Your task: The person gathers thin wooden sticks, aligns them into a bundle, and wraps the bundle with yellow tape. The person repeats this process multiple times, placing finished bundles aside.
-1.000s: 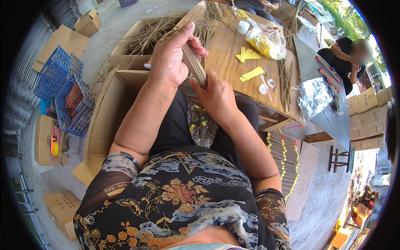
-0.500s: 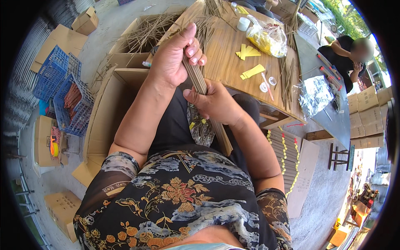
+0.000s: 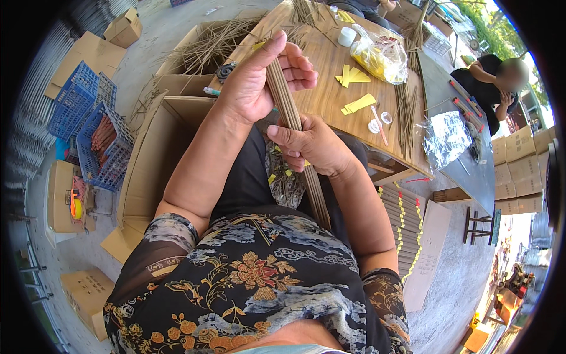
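A bundle of thin brown sticks (image 3: 285, 100), which look like incense sticks, slants from above my lap toward my chest. My right hand (image 3: 312, 143) is closed round its middle, thumb lying across the front. Up by the far end, my left hand (image 3: 244, 88) has its fingers stretched out and apart, with the sticks lying between thumb and fingers against the palm. A bit of yellow shows beside the right fingers. Below, a clear plastic bag (image 3: 285, 187) with yellow bits lies between my legs, partly hidden by the bundle.
Ahead stands a wooden table (image 3: 330, 100) with yellow paper strips (image 3: 358, 104), a plastic bag (image 3: 380, 56) and loose sticks. An open carton (image 3: 147, 159) and blue crates (image 3: 106, 147) are at left. Yellow-banded bundles (image 3: 402, 227) lie at right. A person (image 3: 480, 76) sits far right.
The fingers of my left hand have uncurled and spread from round the bundle's far end. The bundle and both hands have shifted slightly right.
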The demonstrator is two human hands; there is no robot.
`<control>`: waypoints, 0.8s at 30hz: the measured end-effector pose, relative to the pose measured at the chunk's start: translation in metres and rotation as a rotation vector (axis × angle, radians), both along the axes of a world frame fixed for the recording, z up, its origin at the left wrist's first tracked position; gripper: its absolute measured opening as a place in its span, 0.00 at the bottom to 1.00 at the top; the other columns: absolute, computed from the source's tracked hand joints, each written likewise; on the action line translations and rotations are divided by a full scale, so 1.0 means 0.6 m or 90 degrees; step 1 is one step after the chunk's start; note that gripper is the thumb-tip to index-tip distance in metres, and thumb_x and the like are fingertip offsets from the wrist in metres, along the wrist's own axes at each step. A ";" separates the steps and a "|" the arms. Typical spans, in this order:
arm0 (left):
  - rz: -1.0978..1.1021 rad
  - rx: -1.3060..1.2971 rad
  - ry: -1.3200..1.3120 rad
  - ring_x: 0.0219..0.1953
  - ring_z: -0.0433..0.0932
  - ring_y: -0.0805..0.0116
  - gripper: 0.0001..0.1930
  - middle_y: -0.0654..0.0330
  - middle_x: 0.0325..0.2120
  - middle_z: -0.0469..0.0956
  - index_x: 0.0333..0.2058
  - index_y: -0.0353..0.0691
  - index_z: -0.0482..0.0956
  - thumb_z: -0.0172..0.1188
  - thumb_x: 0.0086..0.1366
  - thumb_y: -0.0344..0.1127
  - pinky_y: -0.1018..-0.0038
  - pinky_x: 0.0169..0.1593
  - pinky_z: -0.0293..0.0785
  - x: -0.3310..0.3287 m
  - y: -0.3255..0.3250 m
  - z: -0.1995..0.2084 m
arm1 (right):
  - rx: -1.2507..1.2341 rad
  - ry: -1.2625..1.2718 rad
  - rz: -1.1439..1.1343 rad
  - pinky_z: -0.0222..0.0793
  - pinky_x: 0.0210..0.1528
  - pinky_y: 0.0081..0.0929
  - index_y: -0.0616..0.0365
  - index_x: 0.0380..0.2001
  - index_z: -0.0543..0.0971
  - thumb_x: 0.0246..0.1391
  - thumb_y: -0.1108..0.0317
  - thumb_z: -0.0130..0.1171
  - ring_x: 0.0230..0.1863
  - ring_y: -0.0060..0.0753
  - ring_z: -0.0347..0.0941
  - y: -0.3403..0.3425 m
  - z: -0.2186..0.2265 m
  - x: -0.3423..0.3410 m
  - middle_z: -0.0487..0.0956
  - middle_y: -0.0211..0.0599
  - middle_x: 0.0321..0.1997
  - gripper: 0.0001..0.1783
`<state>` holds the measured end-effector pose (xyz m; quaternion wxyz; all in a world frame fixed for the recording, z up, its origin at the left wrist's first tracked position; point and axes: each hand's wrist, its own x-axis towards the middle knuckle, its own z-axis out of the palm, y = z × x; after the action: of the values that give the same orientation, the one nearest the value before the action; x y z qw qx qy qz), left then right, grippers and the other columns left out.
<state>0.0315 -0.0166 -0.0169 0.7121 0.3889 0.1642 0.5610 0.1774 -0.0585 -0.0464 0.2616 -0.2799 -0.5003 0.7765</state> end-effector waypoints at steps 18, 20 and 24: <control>0.008 0.031 -0.063 0.11 0.56 0.82 0.16 0.72 0.09 0.57 0.20 0.45 0.65 0.49 0.64 0.47 0.83 0.16 0.55 -0.008 0.007 0.008 | 0.160 -0.102 -0.049 0.53 0.12 0.14 0.57 0.23 0.66 0.53 0.60 0.56 0.10 0.13 0.57 -0.006 -0.031 -0.012 0.63 0.22 0.13 0.14; 0.032 0.009 -0.051 0.11 0.57 0.82 0.15 0.72 0.10 0.58 0.22 0.45 0.67 0.49 0.63 0.47 0.82 0.17 0.56 -0.008 0.013 -0.002 | 0.166 -0.106 -0.060 0.53 0.12 0.14 0.57 0.24 0.66 0.53 0.60 0.56 0.10 0.14 0.58 -0.006 -0.032 -0.012 0.63 0.22 0.13 0.14; 0.101 0.105 0.038 0.30 0.74 0.69 0.18 0.60 0.25 0.74 0.38 0.40 0.70 0.53 0.60 0.50 0.73 0.37 0.73 0.005 -0.003 -0.004 | 0.225 -0.141 -0.144 0.54 0.13 0.13 0.58 0.26 0.68 0.51 0.62 0.58 0.11 0.14 0.58 -0.004 -0.009 -0.018 0.66 0.24 0.13 0.13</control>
<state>0.0343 -0.0186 -0.0190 0.6256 0.4488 0.1690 0.6153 0.1664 -0.0606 -0.0520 0.3352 -0.3678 -0.6197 0.6069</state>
